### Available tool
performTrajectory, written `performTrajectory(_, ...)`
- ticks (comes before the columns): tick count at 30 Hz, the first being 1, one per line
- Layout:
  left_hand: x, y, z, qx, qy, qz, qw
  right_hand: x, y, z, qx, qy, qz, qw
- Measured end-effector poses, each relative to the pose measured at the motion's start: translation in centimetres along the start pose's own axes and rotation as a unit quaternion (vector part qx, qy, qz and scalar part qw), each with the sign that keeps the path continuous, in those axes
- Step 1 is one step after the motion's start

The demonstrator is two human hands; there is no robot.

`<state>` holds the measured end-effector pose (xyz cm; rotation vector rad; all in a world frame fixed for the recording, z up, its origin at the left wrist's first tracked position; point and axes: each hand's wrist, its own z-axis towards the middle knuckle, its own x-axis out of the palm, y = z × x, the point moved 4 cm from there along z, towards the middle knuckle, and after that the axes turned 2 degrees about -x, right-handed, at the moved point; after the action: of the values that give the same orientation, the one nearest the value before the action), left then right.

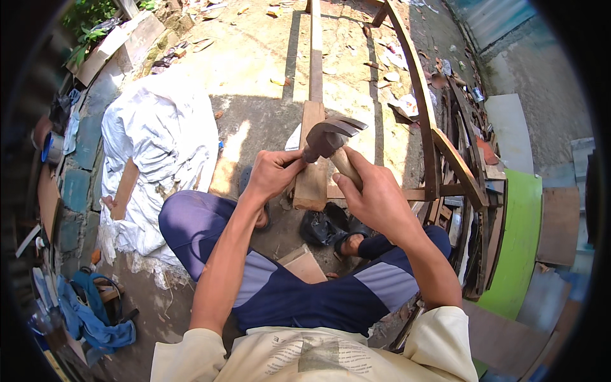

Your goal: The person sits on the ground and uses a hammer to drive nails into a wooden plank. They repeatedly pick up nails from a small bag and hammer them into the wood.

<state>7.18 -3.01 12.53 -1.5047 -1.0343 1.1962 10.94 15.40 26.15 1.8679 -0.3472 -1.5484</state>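
My right hand (377, 198) is wrapped around the pale wooden handle of a claw hammer (331, 139), its dark head tilted over a wooden beam (311, 191). The hammer's striking end is right at the fingertips of my left hand (272, 174). Those left fingers are pinched together above the beam's left edge; what they hold, if anything, is too small and covered to make out. The short, thick beam lies lengthwise between my knees, in line with a longer rail (316, 57) that runs away from me.
A wooden frame (417, 83) stands ahead and to the right. White sacking (159, 127) is heaped at the left, near a blue bag (95, 312). A black plastic bag (324, 224) lies by my feet. Scrap boards and a green panel (519, 235) line the right side.
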Motion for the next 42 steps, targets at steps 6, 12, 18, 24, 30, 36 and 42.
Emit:
performTrajectory(6,0.1,-0.1,-0.1,0.053,-0.032,0.018,0.998,-0.9,1.3,0.3,-0.013,-0.165,0.087,0.982)
performTrajectory(12,0.2,0.6,-0.6,0.038,-0.023,0.005,0.999,-1.1,1.1,0.5,-0.025,-0.064,0.029,0.997)
performTrajectory(18,0.2,0.6,-0.2,-0.01,0.007,0.0,1.0,0.5,0.1,0.2,-0.02,-0.003,-0.022,1.0)
performTrajectory(24,0.1,0.5,-0.1,0.063,-0.036,-0.001,0.997,-0.9,1.3,0.3,-0.003,-0.114,0.057,0.992)
performTrajectory(30,0.2,0.5,-0.6,0.02,-0.02,0.001,1.0,-0.2,0.3,-0.4,-0.038,-0.032,-0.008,0.999)
performTrajectory(36,0.2,0.3,-0.3,0.01,-0.005,-0.017,1.0,0.9,-0.1,-0.3,-0.059,-0.097,-0.022,0.993)
performTrajectory(42,-0.6,1.5,0.3,-0.024,0.015,-0.168,0.985,0.8,-1.7,-1.0,0.09,-0.017,0.136,0.986)
